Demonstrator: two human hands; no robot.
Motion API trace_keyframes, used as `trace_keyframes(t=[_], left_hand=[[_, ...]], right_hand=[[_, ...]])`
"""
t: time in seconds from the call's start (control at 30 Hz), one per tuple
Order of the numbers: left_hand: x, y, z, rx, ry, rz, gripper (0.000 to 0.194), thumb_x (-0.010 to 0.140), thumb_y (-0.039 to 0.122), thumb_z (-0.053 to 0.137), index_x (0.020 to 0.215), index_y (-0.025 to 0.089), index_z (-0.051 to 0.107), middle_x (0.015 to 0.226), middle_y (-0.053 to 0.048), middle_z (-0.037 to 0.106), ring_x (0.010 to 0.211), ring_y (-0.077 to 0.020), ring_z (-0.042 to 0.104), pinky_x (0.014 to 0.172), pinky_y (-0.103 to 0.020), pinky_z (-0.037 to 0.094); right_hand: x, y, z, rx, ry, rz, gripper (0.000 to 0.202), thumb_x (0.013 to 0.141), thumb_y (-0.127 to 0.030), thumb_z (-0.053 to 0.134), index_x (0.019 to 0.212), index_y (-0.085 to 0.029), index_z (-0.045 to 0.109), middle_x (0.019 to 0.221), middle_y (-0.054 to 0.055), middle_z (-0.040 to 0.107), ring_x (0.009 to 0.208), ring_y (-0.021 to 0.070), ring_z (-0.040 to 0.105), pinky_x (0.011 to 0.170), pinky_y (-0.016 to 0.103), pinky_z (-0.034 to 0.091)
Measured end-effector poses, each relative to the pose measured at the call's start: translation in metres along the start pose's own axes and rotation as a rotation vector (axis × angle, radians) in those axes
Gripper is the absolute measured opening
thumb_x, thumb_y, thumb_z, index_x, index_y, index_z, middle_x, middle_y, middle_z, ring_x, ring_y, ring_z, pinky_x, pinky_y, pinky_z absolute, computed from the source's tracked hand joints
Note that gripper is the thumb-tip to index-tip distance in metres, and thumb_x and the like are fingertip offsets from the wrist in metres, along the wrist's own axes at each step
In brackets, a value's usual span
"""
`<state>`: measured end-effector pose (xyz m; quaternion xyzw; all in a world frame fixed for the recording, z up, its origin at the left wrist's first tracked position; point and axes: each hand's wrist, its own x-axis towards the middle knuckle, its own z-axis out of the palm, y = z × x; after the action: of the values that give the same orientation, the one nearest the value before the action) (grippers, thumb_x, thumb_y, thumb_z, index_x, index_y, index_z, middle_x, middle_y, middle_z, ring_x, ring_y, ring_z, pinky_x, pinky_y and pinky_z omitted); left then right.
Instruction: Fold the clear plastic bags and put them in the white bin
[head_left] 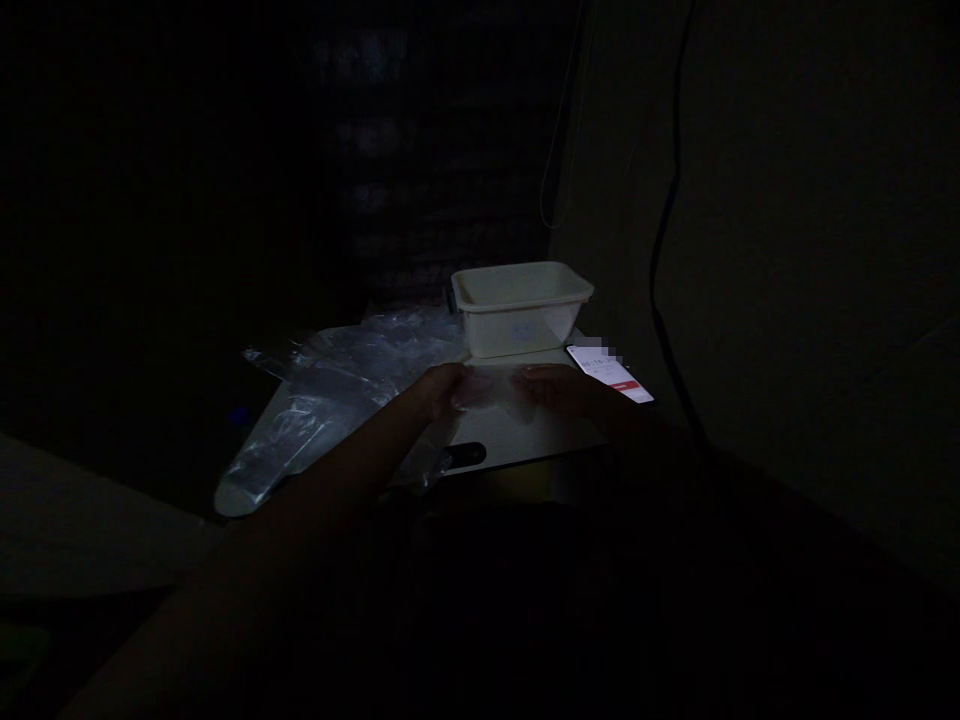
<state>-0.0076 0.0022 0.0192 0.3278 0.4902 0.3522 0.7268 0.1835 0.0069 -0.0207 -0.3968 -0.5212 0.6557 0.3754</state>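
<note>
In the dim light my left hand (444, 388) pinches one side of a small translucent plastic piece (486, 386), probably a bag. My right hand (553, 388) grips its other side, its fingers blurred and dark. Both hands are just above a white table (517, 435), in front of a white plastic tub (517, 325). To the left, a spread pile of clear plastic bags (352, 365) covers much of the tabletop and reaches under my left forearm.
A lit phone (611, 372) lies at the table's right side, beyond my right hand. A dark oval slot (466, 454) marks the table's near edge. One black cable (664, 230) hangs along the wall at right. Deep shadow hides most surroundings.
</note>
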Motion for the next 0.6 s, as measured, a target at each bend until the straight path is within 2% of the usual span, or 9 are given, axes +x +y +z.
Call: trace_keyframes(t=[0.1,0.17,0.27,0.37,0.5,0.6], left_hand=[[0.002,-0.001,-0.003,-0.007,-0.011,-0.007,0.021,0.076,0.013,0.034,0.065,0.008,0.052,0.049,-0.006,0.057,0.038,-0.0112,0.052,0.035,-0.019,0.041],[0.003,-0.002,-0.003,-0.002,0.019,-0.004,0.020,0.075,0.009,0.035,0.063,0.009,0.051,0.047,-0.006,0.057,0.037,-0.0103,0.052,0.037,-0.018,0.042],[0.003,-0.002,-0.005,-0.001,0.046,0.026,0.017,0.072,0.005,0.036,0.063,0.009,0.051,0.048,-0.005,0.057,0.039,-0.0096,0.053,0.036,-0.016,0.041],[0.005,-0.002,-0.009,-0.010,0.023,0.061,0.017,0.069,0.003,0.037,0.063,0.009,0.051,0.048,-0.003,0.056,0.038,-0.0078,0.052,0.036,-0.014,0.041],[0.006,0.000,-0.017,-0.003,-0.007,0.121,0.016,0.064,0.001,0.038,0.063,0.011,0.050,0.047,-0.001,0.054,0.036,-0.0067,0.050,0.036,-0.014,0.041],[0.004,0.002,-0.020,0.013,-0.058,0.164,0.019,0.064,-0.001,0.039,0.069,0.012,0.052,0.053,-0.001,0.057,0.040,-0.0063,0.052,0.038,-0.013,0.042]], right_hand=[[0.002,-0.002,0.000,0.133,0.007,0.088,0.016,0.073,-0.009,0.042,0.074,-0.016,0.056,0.070,0.001,0.062,0.061,0.0056,0.057,0.052,0.013,0.045],[0.002,-0.004,0.001,0.217,0.023,0.122,0.014,0.071,-0.008,0.044,0.073,-0.015,0.057,0.066,0.001,0.062,0.057,0.0057,0.056,0.049,0.014,0.045],[0.001,-0.004,0.002,0.258,0.020,0.092,0.013,0.071,-0.007,0.045,0.068,-0.013,0.056,0.060,0.000,0.060,0.052,0.0051,0.055,0.049,0.014,0.044],[0.002,-0.005,0.001,0.251,0.005,0.052,0.010,0.071,-0.008,0.047,0.066,-0.013,0.055,0.057,-0.002,0.058,0.050,0.0036,0.053,0.046,0.012,0.042],[0.003,-0.008,-0.002,0.222,0.012,0.084,0.013,0.069,-0.006,0.047,0.075,-0.014,0.056,0.057,-0.002,0.058,0.047,0.0034,0.051,0.041,0.011,0.040],[-0.001,-0.011,-0.003,0.232,0.007,0.082,0.023,0.071,-0.004,0.043,0.086,-0.015,0.055,0.062,-0.002,0.059,0.051,0.0040,0.052,0.047,0.012,0.043]])
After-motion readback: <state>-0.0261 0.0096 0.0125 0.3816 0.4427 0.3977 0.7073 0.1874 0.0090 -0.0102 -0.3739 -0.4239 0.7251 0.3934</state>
